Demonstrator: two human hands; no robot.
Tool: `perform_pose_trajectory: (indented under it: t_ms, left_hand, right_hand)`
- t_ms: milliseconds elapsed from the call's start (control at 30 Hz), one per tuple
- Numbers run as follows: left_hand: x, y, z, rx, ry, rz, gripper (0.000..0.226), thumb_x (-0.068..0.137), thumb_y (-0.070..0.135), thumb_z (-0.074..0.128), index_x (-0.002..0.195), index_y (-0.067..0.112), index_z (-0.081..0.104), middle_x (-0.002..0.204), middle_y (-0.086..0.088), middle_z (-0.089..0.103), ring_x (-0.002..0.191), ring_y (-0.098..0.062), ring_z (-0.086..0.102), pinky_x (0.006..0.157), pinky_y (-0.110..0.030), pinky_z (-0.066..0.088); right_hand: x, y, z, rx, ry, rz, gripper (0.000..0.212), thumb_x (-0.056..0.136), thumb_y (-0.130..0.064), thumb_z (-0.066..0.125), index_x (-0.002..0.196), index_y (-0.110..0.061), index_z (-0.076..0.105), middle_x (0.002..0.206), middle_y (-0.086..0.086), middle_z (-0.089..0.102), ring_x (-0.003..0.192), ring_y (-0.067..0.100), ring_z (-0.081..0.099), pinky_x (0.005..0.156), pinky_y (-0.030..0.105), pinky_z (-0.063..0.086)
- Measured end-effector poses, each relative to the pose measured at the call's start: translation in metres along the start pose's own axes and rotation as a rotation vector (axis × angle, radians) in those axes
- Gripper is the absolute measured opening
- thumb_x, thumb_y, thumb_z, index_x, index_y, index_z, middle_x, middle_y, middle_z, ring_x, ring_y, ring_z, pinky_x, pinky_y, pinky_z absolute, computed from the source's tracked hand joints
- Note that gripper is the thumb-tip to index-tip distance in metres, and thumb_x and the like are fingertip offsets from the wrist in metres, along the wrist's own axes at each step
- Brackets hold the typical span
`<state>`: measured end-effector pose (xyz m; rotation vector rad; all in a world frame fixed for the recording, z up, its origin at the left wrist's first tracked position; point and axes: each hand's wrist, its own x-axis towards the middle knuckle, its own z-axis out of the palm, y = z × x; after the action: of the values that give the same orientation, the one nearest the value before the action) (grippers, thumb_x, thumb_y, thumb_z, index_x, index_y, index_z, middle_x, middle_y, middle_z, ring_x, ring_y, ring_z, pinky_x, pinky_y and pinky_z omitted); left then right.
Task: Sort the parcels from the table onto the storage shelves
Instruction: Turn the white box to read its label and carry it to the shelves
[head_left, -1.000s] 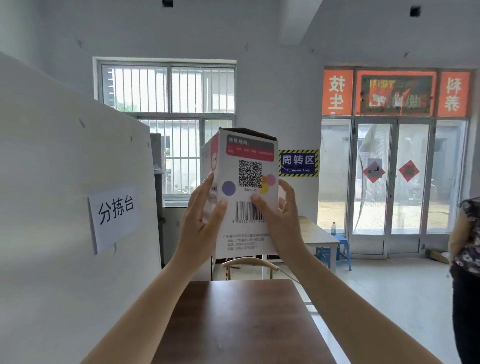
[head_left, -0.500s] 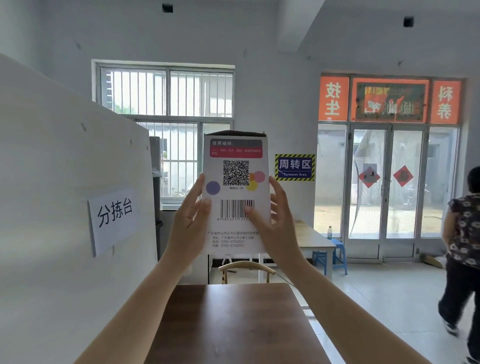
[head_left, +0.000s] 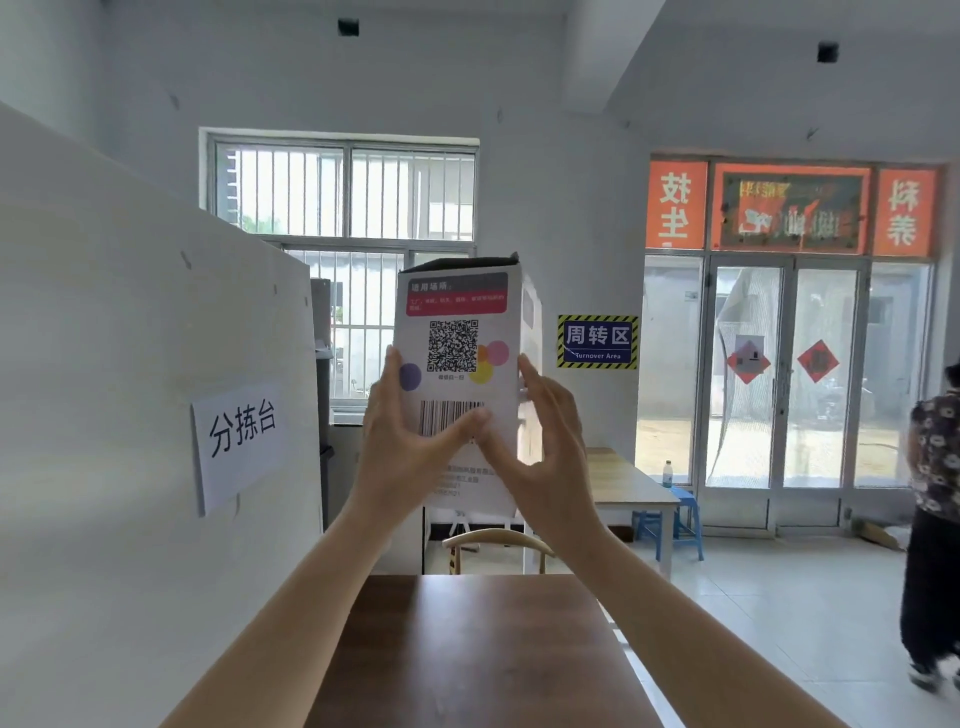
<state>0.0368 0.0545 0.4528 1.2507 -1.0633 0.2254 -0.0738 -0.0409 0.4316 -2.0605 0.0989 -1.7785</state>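
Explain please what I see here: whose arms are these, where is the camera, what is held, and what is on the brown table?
There is no machine here. The camera sits on a person's head and looks forward, so the two bare arms rising from below belong to that person. The left hand and the right hand together hold up a white carton at face height, with its printed QR code and barcode facing the camera. Below it is the brown wooden table; nothing lies on the part shown. On the left stands a white partition bearing a paper sign. Behind are a barred window, a glass door, and another person at the right edge.
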Motion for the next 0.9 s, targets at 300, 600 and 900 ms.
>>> perform_pose_trajectory:
  t_ms: [300,600,900]
  left_hand:
    - [0.002,0.011,-0.002,0.163,0.027,-0.116,0.113,0.046,0.066,0.067,0.141,0.024,0.022,0.113,0.003,0.031,0.112,-0.009,0.023,0.088,-0.029,0.029]
    - [0.003,-0.001,-0.007,0.007,-0.008,-0.072,0.100,0.049,0.065,0.071,0.137,0.042,0.031,0.123,-0.005,0.039,0.119,-0.022,0.045,0.087,-0.037,0.055]
    - [-0.009,-0.002,-0.012,-0.273,-0.065,0.007,0.074,0.070,0.045,0.062,0.139,0.035,0.038,0.117,0.001,0.058,0.080,-0.017,0.072,0.054,-0.021,0.055]
  right_hand:
    - [-0.002,-0.006,0.001,-0.114,-0.120,-0.067,0.080,0.068,-0.057,0.061,0.139,-0.044,0.025,0.153,-0.003,0.036,0.142,0.012,0.031,0.114,0.049,0.029]
    - [-0.008,-0.008,0.011,-0.140,-0.074,-0.156,0.081,0.068,-0.052,0.064,0.140,-0.031,0.033,0.149,-0.008,0.035,0.140,0.011,0.034,0.113,0.035,0.028]
    - [0.006,-0.002,-0.010,-0.090,-0.008,-0.090,0.058,0.076,-0.054,0.058,0.131,-0.045,0.040,0.150,-0.012,0.032,0.137,0.010,0.034,0.114,0.048,0.030]
